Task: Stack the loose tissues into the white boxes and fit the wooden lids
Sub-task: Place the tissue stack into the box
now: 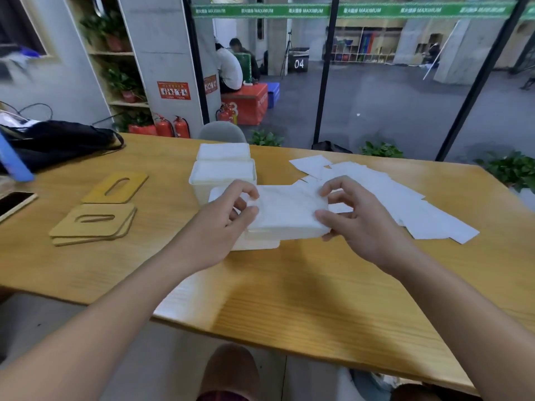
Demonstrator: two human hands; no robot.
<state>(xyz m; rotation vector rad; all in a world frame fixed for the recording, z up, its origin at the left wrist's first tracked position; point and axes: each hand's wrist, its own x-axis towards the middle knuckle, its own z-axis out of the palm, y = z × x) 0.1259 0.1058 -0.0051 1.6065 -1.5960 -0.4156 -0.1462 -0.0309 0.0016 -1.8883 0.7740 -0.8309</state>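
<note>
White tissue stack [286,211], gripped by both hands [223,224], hides the nearest box [254,243].

Perhaps a box [254,243] beneath tissues [286,212]

Honey-yellow wooden desk [289,299], fine straight grain lines. Plain white tissue stack [286,211], faint embossed texture. White rectangular plastic boxes [223,172], white contents. Loose flat white tissues [385,192], slight bluish-grey tint. Tan flat wooden lids [95,219], oval slot cutouts, paler edges. Black fabric bag [58,137]. Glossy black phone [14,202]. Red fire extinguishers [181,127]. Green banner [347,10], white lettering.
</note>
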